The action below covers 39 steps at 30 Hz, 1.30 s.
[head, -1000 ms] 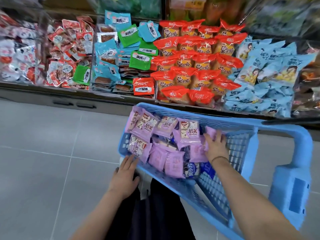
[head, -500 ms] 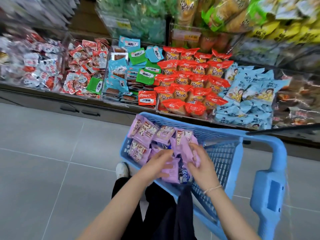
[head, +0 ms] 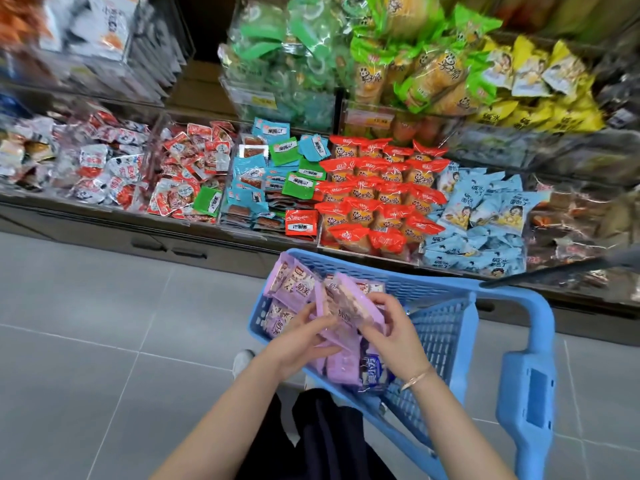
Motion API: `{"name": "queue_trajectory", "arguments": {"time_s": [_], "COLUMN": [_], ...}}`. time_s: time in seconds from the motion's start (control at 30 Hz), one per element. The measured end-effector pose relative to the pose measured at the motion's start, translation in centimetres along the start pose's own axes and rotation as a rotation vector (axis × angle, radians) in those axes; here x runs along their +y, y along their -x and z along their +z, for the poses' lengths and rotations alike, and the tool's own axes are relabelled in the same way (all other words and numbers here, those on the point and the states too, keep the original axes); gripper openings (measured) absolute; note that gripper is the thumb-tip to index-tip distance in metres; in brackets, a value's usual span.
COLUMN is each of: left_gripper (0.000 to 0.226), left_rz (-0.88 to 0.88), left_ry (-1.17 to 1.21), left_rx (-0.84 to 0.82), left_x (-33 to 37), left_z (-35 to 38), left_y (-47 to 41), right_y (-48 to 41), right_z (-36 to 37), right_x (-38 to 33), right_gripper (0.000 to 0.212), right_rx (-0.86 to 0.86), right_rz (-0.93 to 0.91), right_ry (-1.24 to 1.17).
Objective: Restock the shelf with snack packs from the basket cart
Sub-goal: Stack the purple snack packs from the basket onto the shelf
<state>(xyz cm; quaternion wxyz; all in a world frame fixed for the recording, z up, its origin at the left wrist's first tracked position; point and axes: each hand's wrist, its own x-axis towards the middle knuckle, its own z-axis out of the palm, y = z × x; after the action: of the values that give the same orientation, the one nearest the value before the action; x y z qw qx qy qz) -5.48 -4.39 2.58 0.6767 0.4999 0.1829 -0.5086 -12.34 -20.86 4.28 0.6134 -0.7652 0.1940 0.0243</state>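
A blue basket cart (head: 446,285) stands in front of me with several purple snack packs (head: 294,285) piled in its left half. Both hands are inside it, gathering a bunch of purple packs (head: 349,306) raised a little above the pile. My left hand (head: 301,344) grips the bunch from the left and below. My right hand (head: 394,330), with a thin bracelet on the wrist, clasps it from the right. The shelf (head: 242,233) behind the cart holds rows of packs.
On the lower shelf lie red-orange packs (head: 377,199), light blue packs (head: 481,216), and blue and green flat packs (head: 273,178). The upper shelf carries green packs (head: 412,64) and yellow packs (head: 540,88). The cart's handle (head: 530,375) rises at right. Grey tiled floor (head: 86,323) spreads left.
My left hand came off the cart's rim and joined the right one inside. Both closed on a bunch of purple packs and lifted it slightly. The view tilted up toward the upper shelf.
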Motion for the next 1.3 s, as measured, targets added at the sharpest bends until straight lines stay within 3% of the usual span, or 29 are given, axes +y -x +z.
{"name": "queue_trajectory", "arguments": {"time_s": [0.1,0.17,0.33,0.5,0.6,0.7,0.83,0.97,1.03,1.1,1.2,1.3], "left_gripper": [0.053,0.050,0.051,0.052,0.048,0.039,0.067,0.111,0.104,0.081,0.049,0.047], "left_rz": [0.040,0.058,0.074,0.076,0.084,0.071,0.081,0.069,0.072,0.084,0.131,0.161], "left_ry": [-0.011,-0.036,0.056,0.086,0.069,0.058,0.051,0.034,-0.006,-0.022,-0.012,-0.052], "left_rx": [0.008,0.028,0.034,-0.035,-0.080,-0.090,-0.037,0.180,0.248,0.292,0.312,0.285], "left_x": [-0.1,0.0,0.5,1.2,1.7,2.0,1.5,0.5,-0.1,-0.5,-0.4,-0.1], "left_z": [-1.0,-1.6,-2.5,-2.3,-2.1,-1.7,-1.4,-0.7,-0.3,-0.3,-1.2,-1.9], "left_y": [0.4,0.7,1.0,1.5,1.6,1.6,1.3,0.0,-0.6,-1.0,-1.3,-1.4], "right_y": [-0.5,-1.0,-1.5,-2.2,-2.5,-3.0,-3.1,-1.9,-1.7,-1.8,-2.1,-2.3], "right_z": [-1.6,-2.6,-3.2,-2.7,-2.4,-2.1,-0.5,3.0,4.3,4.9,4.4,3.3], "right_x": [0.1,0.5,0.3,-0.1,-0.2,-0.4,-0.2,0.3,0.6,0.6,0.8,1.8], "right_gripper": [0.032,0.023,0.038,0.018,0.019,0.023,0.017,0.032,0.030,0.037,0.032,0.055], "right_rx": [0.168,0.193,0.033,-0.133,-0.222,-0.196,0.015,0.090,0.085,0.030,0.023,0.056], "right_rz": [0.129,0.215,0.306,0.382,0.401,0.403,0.526,0.650,0.583,0.511,0.422,0.265], "right_ry": [-0.335,-0.469,-0.447,-0.402,-0.296,-0.311,-0.478,-0.344,-0.194,-0.091,0.016,0.115]}}
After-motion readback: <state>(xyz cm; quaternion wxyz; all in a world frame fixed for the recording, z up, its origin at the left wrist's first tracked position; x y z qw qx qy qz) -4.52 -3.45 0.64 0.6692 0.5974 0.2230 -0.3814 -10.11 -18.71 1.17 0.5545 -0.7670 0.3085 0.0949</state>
